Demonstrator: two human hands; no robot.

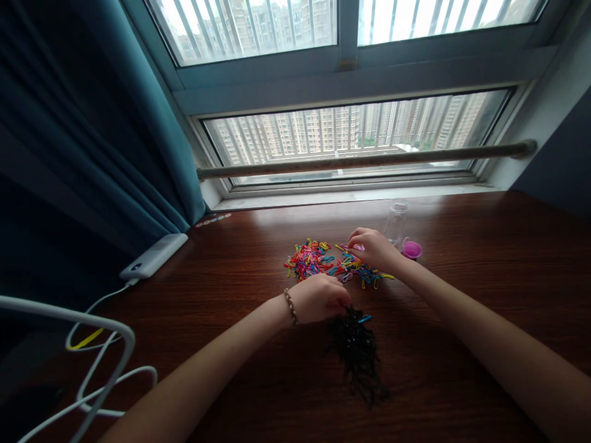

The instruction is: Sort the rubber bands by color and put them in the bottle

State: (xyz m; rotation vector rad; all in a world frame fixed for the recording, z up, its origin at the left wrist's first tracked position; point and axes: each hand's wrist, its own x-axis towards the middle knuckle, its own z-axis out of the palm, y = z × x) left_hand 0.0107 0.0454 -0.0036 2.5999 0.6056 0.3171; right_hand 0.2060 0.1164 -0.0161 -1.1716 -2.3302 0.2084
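Colourful clips (308, 261) form two adjoining piles.

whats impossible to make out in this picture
All in the head view:
- Left hand: what its fingertips grip is too small and dark to tell.
- Colourful clips: some are hidden behind the hands.
- Jar: bottom partly hidden by the right hand.
- Black pile: blurred, single pieces can't be counted.
- White cable: cut off by the left edge.

Apparently a home: blue curtain (152, 135), barred window (341, 71), tower blocks (318, 132) beyond, wooden tabletop (231, 252).
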